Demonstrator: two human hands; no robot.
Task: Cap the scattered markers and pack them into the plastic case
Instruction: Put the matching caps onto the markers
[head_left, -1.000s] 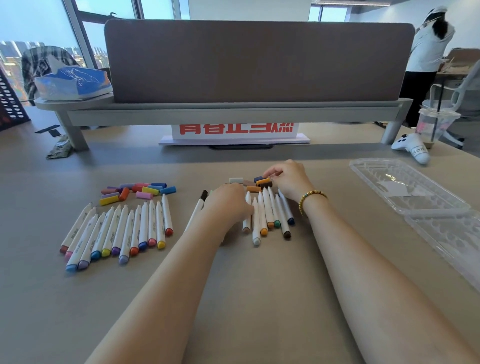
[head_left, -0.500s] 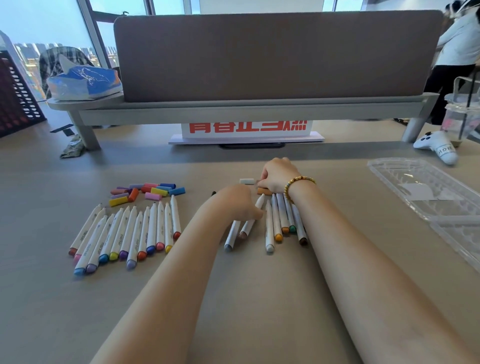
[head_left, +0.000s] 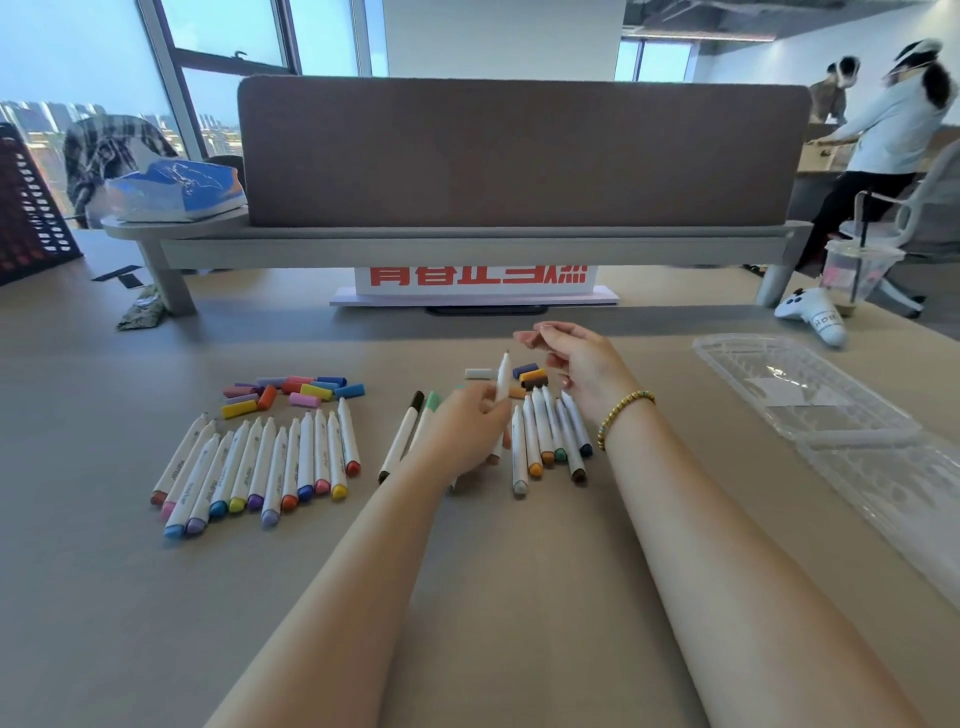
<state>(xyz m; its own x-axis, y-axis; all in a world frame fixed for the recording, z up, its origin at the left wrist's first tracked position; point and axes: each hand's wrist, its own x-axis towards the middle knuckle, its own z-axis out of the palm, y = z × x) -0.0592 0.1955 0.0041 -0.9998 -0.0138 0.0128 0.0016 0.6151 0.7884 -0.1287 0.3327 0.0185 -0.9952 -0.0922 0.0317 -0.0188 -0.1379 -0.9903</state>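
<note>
White marker barrels (head_left: 291, 457), multicoloured ends; loose caps (head_left: 291, 392) pink, yellow, blue, orange. Case (head_left: 810, 395) clear. Table (head_left: 156, 597) beige. Bracelet (head_left: 621, 415) gold-beaded.

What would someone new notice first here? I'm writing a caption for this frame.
Probably the left hand at the centre, holding a white marker tip-up. Left of it lies a long row of uncapped markers with a heap of coloured caps behind it. The open plastic case sits at the right.
</note>
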